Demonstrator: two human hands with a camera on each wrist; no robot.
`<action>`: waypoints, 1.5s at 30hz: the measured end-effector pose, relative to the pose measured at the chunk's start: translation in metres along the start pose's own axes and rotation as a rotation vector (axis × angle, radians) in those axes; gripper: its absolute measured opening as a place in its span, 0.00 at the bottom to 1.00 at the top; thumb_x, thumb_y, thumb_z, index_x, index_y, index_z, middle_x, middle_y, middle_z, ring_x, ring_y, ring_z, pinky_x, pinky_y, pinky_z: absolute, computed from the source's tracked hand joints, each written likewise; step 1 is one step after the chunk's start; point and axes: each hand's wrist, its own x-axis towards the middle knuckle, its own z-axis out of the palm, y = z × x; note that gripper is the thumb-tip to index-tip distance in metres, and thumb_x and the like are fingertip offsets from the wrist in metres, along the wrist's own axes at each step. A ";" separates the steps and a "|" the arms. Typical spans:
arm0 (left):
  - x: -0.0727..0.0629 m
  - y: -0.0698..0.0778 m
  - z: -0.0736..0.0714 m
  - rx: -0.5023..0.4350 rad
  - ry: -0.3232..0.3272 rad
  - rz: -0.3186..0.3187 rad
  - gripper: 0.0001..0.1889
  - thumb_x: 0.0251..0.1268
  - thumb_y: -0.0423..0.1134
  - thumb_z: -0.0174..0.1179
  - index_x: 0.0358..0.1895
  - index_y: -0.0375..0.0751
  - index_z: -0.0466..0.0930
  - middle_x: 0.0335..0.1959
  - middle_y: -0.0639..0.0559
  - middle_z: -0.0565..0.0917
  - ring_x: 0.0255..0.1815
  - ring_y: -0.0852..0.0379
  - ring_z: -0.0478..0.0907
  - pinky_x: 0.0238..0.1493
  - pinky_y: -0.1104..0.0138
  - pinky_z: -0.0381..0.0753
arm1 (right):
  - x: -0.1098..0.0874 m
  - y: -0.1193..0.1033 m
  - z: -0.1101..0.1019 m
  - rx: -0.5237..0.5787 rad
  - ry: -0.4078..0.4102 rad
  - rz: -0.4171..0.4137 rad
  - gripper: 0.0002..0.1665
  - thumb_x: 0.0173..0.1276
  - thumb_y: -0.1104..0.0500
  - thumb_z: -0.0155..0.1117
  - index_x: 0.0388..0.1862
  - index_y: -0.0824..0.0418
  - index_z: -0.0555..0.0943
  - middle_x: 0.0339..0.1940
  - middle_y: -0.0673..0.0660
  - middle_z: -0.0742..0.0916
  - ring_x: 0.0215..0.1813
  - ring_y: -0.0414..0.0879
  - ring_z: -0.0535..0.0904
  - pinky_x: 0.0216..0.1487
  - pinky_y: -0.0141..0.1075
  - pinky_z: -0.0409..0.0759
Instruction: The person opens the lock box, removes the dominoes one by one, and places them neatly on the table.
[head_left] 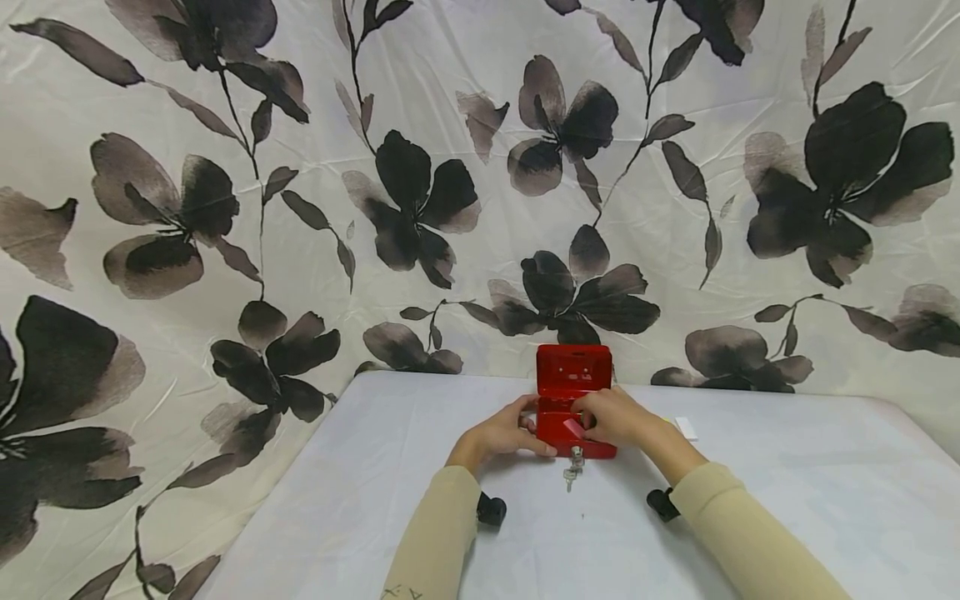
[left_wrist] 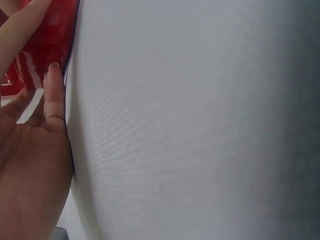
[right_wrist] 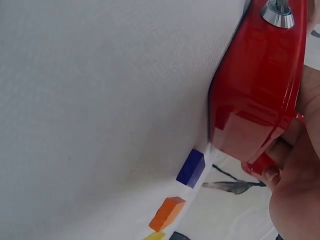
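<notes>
A red cash box [head_left: 596,451] stands on the table with its lid [head_left: 555,358] raised at the back. My left hand [head_left: 495,433] holds the box at its left side, thumb along the front and fingers against the side wall. Over the open box, my right hand [head_left: 615,415] pinches a small pink block [head_left: 573,427]; the fingers partly cover it. A key sits in the silver lock [right_wrist: 278,15] on the front wall, and more keys [head_left: 572,477] dangle from it.
Right of the box lie a dark blue block [right_wrist: 191,169], an orange block [right_wrist: 167,214] and a yellow block [right_wrist: 155,236]. A white block [head_left: 686,428] lies farther right. Behind the white-covered table [head_left: 420,417] hangs a flowered cloth [head_left: 420,75].
</notes>
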 end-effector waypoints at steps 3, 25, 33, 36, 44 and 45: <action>0.000 0.000 0.000 -0.001 0.001 -0.004 0.50 0.51 0.42 0.80 0.78 0.49 0.61 0.54 0.49 0.76 0.57 0.49 0.70 0.63 0.47 0.74 | 0.002 0.000 0.001 0.012 -0.008 -0.005 0.16 0.60 0.60 0.79 0.47 0.60 0.88 0.25 0.44 0.83 0.32 0.41 0.74 0.39 0.37 0.76; 0.001 0.000 -0.001 -0.014 -0.011 0.001 0.49 0.52 0.40 0.80 0.78 0.48 0.61 0.51 0.48 0.77 0.55 0.49 0.71 0.62 0.49 0.74 | 0.012 -0.001 0.006 0.069 -0.043 0.038 0.14 0.63 0.58 0.77 0.46 0.61 0.89 0.23 0.45 0.81 0.31 0.42 0.73 0.36 0.36 0.75; 0.001 -0.001 -0.001 -0.011 -0.007 -0.003 0.50 0.52 0.39 0.79 0.78 0.48 0.60 0.53 0.49 0.76 0.56 0.49 0.70 0.63 0.48 0.75 | 0.014 0.000 0.008 0.093 -0.059 0.060 0.11 0.63 0.58 0.77 0.43 0.60 0.88 0.22 0.47 0.80 0.30 0.43 0.73 0.35 0.36 0.74; 0.002 -0.002 -0.001 -0.010 -0.004 -0.006 0.50 0.51 0.39 0.80 0.78 0.48 0.61 0.52 0.48 0.76 0.56 0.49 0.70 0.62 0.49 0.75 | 0.014 0.001 0.009 0.090 -0.055 0.051 0.10 0.64 0.58 0.77 0.41 0.60 0.88 0.21 0.47 0.79 0.30 0.43 0.72 0.35 0.36 0.74; 0.001 -0.001 -0.001 -0.002 -0.002 -0.002 0.50 0.51 0.40 0.80 0.78 0.48 0.60 0.53 0.48 0.76 0.56 0.49 0.70 0.63 0.48 0.75 | 0.012 0.003 0.010 0.061 -0.043 0.017 0.09 0.65 0.57 0.76 0.41 0.59 0.87 0.22 0.46 0.78 0.31 0.42 0.72 0.36 0.36 0.73; 0.001 -0.001 -0.001 -0.002 -0.002 0.000 0.50 0.51 0.40 0.80 0.78 0.48 0.60 0.53 0.48 0.76 0.56 0.49 0.70 0.63 0.48 0.75 | 0.012 0.003 0.010 0.062 -0.042 0.017 0.10 0.65 0.57 0.76 0.42 0.60 0.87 0.22 0.47 0.79 0.31 0.42 0.72 0.36 0.36 0.73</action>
